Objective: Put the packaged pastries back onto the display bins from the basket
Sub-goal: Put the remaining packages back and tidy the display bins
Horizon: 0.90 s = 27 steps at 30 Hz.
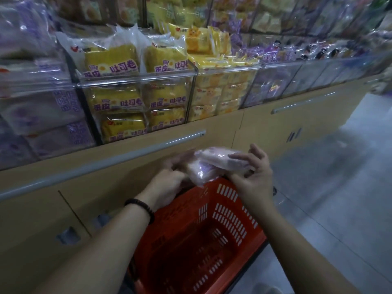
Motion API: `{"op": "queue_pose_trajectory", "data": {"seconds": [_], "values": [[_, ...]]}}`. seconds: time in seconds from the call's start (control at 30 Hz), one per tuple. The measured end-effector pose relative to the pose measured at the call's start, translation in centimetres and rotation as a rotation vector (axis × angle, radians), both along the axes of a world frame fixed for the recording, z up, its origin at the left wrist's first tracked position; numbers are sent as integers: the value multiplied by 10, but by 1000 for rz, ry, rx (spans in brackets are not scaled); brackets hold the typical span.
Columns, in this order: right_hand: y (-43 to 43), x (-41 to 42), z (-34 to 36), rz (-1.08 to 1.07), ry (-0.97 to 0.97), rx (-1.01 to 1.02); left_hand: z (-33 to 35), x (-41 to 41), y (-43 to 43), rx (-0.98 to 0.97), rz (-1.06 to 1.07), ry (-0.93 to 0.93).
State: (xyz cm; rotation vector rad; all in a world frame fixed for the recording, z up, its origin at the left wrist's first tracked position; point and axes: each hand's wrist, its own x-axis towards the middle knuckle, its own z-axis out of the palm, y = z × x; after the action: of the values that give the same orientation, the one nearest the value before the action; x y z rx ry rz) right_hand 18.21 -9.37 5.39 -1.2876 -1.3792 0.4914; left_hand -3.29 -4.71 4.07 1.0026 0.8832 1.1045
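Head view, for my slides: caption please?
Left hand and right hand hold pale purple wrapped pastry packets over an orange slotted plastic basket, below clear acrylic bins.

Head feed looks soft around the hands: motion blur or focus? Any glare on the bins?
Head view: motion blur smears the pale purple pastry package and left hand; right hand is sharper; yellow packs in the bin read crisply, so focus is fine; glare streaks the clear bin rim; edges bend, wide-angle.
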Motion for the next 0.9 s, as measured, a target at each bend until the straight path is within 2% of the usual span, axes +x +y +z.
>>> {"op": "queue_pose_trajectory", "data": {"seconds": [0.07, 0.13, 0.2, 0.37, 0.43, 0.53, 0.6, 0.7, 0.73, 0.8, 0.9], "values": [[-3, -4, -2, 96, -58, -3, 3, -1, -2, 2, -140, -166], [-2, -5, -4, 126, -57, -27, 2, 0, -2, 8, -188, -216], [2, -2, -6, 107, -60, -33, 1, 6, -2, 17, -95, -176], [-1, -2, -1, 228, -159, 14, 0, 16, -5, 4, 64, -157], [-4, -3, 1, 267, -45, -47, -1, 16, -3, 20, 90, -107], [-1, 2, 4, 194, 91, -103, -2, 13, -2, 60, 103, -7], [1, 12, 5, 184, 0, -191, -1, 12, -3, 89, 64, 16], [1, 20, 4, 277, -197, -350, 3, 12, -6, 147, 20, 64], [0, 20, 6, 316, -195, -369, 3, 13, -6, 148, 20, 74], [0, 19, 11, 336, -25, -377, 4, 15, -6, 117, 26, 24], [6, 22, 13, 184, 333, -377, 7, 16, -4, 82, 110, -73]]}}
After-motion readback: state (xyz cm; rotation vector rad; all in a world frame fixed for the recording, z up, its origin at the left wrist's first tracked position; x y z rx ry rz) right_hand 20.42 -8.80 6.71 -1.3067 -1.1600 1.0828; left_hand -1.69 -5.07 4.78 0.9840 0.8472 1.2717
